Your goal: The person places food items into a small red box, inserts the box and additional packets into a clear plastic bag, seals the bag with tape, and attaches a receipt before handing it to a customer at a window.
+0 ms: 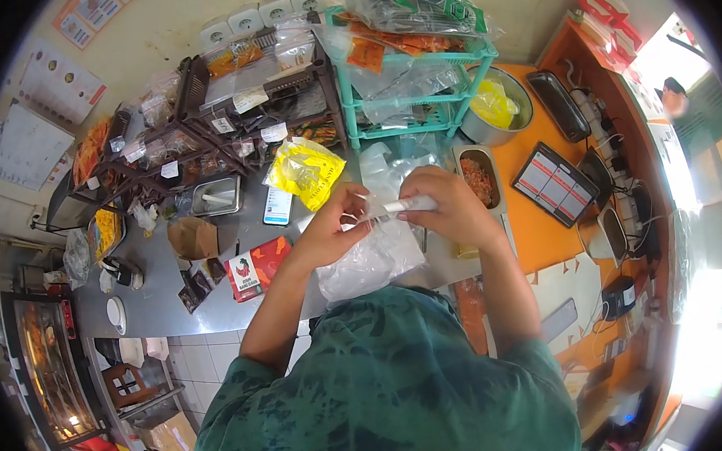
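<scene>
Both my hands meet over the steel counter (pixel 184 306), around a narrow white roll (pixel 408 204) that looks like folded plastic or paper. Its left end is pinched by the fingers of my left hand (pixel 340 227). My right hand (pixel 451 207) is closed on the other end. Just below them lies a crumpled translucent white plastic bag (pixel 363 262), partly hidden by my wrists. A yellow plastic packet (pixel 307 175) rests to the left of my hands, overlapping a lit phone (pixel 277 206). Close to my left forearm sits a red printed box (pixel 258 269).
Brown baskets (pixel 262 95) and a turquoise rack (pixel 404 111) stand at the back. Right of my hands are a steel container (pixel 458 155) of chopped pinkish food, a pot (pixel 475 126) and a tablet (pixel 555 182). A brown paper box (pixel 192 238) stands left. Someone (pixel 674 103) is at the far right.
</scene>
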`<state>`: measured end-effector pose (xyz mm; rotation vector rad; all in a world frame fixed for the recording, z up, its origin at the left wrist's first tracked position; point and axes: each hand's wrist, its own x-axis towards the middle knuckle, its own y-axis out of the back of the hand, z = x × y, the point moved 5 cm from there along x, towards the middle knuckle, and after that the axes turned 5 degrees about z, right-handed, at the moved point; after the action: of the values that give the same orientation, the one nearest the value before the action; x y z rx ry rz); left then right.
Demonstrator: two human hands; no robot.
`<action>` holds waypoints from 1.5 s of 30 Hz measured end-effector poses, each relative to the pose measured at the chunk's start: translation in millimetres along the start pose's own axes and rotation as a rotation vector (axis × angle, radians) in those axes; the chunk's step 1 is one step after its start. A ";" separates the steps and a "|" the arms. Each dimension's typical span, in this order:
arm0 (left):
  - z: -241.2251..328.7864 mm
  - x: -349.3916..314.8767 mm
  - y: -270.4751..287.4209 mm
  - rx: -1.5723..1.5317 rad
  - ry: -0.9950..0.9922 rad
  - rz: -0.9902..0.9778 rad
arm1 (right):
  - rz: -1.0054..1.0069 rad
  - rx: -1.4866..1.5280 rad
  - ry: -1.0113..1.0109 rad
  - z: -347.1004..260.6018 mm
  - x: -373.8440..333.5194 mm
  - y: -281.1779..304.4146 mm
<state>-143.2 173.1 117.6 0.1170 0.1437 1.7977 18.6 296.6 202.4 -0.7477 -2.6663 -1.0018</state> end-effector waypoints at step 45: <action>35.3 -23.6 -1.1 -0.152 -0.128 0.660 | 0.231 -0.050 -0.314 -23.2 -13.6 -43.5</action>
<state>-131.2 151.7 152.2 0.1850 -0.1429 2.4420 7.6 248.0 190.7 -1.2869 -2.7266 -0.9616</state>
